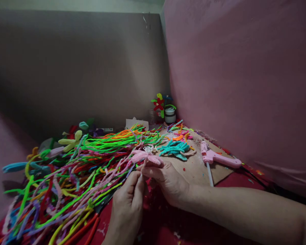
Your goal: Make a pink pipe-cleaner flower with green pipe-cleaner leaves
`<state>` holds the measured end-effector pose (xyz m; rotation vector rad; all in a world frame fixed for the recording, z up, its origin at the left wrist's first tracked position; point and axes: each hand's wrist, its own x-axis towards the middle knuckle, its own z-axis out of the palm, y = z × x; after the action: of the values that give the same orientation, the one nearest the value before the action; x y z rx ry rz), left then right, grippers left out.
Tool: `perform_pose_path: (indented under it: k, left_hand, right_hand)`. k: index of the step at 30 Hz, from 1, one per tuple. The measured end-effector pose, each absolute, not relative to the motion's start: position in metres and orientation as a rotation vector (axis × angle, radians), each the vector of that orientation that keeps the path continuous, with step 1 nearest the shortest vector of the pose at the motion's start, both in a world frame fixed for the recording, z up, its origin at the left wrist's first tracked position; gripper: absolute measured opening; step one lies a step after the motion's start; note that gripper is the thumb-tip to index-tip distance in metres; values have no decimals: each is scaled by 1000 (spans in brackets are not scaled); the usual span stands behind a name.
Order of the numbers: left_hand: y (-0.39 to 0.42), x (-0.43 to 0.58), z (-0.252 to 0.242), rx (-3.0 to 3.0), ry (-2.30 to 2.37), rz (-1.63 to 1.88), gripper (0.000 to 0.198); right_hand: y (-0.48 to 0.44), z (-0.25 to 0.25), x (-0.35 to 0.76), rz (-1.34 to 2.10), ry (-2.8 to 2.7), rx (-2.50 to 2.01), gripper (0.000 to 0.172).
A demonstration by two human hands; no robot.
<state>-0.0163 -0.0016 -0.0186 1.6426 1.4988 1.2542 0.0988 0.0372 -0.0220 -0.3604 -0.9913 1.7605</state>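
A pink pipe-cleaner flower (146,155) with a white stamen tuft stands between my two hands. My left hand (129,199) pinches its thin stem from below, fingers closed. My right hand (167,180) comes in from the right and its fingertips are closed on the stem just under the petals. Both hands sit over a red cloth (234,180), right beside a big pile of loose pipe cleaners (73,177) in green, pink, red, yellow and purple.
A pink glue gun (219,158) lies on a cardboard sheet (193,166) to the right, with teal pipe-cleaner pieces (174,149) behind the flower. A small white jar with a red and yellow flower (168,112) stands in the corner. Pink walls close in right.
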Motion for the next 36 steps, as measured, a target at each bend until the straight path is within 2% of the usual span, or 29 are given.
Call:
perform_pose_path:
  k: [4, 10, 17, 23, 26, 30, 36]
  left_hand:
    - [-1, -15, -14, 1510, 1419, 1245, 19]
    - [-3, -16, -11, 1087, 1146, 1191, 21]
    - [-3, -14, 0, 850, 922, 1174, 13]
    - [-2, -15, 3, 758, 895, 1050, 23]
    - [-2, -14, 3, 786, 919, 1048, 24]
    - [-2, -13, 0, 909, 1028, 1059, 24]
    - [-3, -12, -9, 1510, 1563, 1165, 17]
  right_hand:
    - [37, -22, 99, 1763, -996, -378, 24]
    - [37, -20, 100, 1720, -1058, -364, 17]
    - [39, -15, 101, 1748, -1098, -298, 17]
    - [41, -24, 98, 1804, -1034, -303, 17]
    - [41, -25, 98, 1803, -1003, -334, 15]
    - [40, -25, 98, 1829, -972, -431, 22]
    - [40, -25, 95, 1848, -884, -490, 30]
